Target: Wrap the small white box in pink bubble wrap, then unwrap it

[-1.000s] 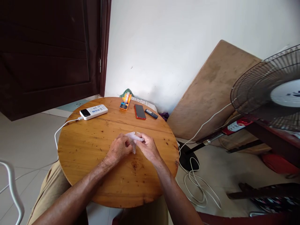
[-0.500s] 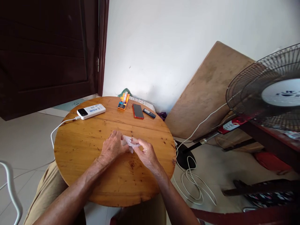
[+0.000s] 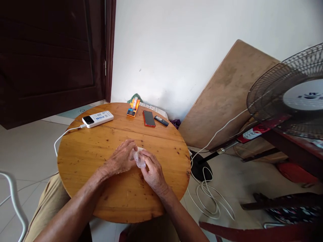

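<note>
Between my hands is a small crumpled piece of thin, translucent whitish plastic [image 3: 140, 161], just above or on the round wooden table [image 3: 106, 191]. My left hand [image 3: 122, 156] has its fingers curled around the left side of the plastic. From the right, my right hand [image 3: 153, 169] pinches it between thumb and fingers. Both sets of fingertips are partly hidden by the plastic and by the hands. Whether anything is inside the plastic I cannot tell.
At the table's far side lie a white power bank [image 3: 98, 119] with a cable, an orange tape dispenser [image 3: 133, 107], a red-edged phone [image 3: 149, 118] and a small dark device [image 3: 161, 120]. A standing fan [image 3: 302, 95] and loose cable [image 3: 209, 201] are at right.
The plastic has been bunched into a more compact shape. My right hand has shifted slightly left and turned inward, closer to my left hand.
</note>
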The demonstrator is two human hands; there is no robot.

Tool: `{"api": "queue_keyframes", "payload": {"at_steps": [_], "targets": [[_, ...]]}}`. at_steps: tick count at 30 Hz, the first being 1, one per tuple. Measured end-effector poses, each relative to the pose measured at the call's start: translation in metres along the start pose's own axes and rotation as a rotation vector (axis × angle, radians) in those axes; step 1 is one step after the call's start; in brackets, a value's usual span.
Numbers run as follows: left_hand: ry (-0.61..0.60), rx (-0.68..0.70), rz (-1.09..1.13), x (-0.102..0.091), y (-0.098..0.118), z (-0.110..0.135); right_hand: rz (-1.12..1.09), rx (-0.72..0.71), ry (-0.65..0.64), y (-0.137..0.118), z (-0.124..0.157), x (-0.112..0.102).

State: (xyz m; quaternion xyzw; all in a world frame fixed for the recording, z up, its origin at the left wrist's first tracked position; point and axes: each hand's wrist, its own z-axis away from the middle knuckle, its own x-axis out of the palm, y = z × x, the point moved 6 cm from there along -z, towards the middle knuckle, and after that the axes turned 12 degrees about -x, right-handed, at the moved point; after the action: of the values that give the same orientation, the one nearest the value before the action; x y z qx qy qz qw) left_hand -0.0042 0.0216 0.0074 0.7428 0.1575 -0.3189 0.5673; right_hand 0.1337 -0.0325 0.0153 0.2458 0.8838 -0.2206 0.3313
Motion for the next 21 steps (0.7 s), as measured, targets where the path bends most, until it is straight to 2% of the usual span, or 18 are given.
{"api": "queue_keyframes", "payload": {"at_steps": [3, 12, 15, 18, 21], "targets": [[-0.093, -0.013, 0.031, 0.003, 0.003, 0.0, 0.008, -0.008, -0.017, 0.0, 0.002, 0.003], [-0.022, -0.18, 0.094, 0.006, 0.003, -0.004, -0.122, 0.071, 0.017, 0.011, -0.006, 0.001], [-0.039, -0.264, 0.187, 0.002, 0.0, -0.007, -0.257, 0.199, -0.018, 0.022, -0.013, -0.002], [-0.047, -0.349, 0.269, -0.001, -0.007, -0.011, -0.427, 0.379, -0.113, 0.032, -0.017, -0.004], [-0.097, -0.413, 0.353, 0.003, -0.015, -0.015, -0.58, 0.447, -0.187, 0.035, -0.021, -0.002]]}}
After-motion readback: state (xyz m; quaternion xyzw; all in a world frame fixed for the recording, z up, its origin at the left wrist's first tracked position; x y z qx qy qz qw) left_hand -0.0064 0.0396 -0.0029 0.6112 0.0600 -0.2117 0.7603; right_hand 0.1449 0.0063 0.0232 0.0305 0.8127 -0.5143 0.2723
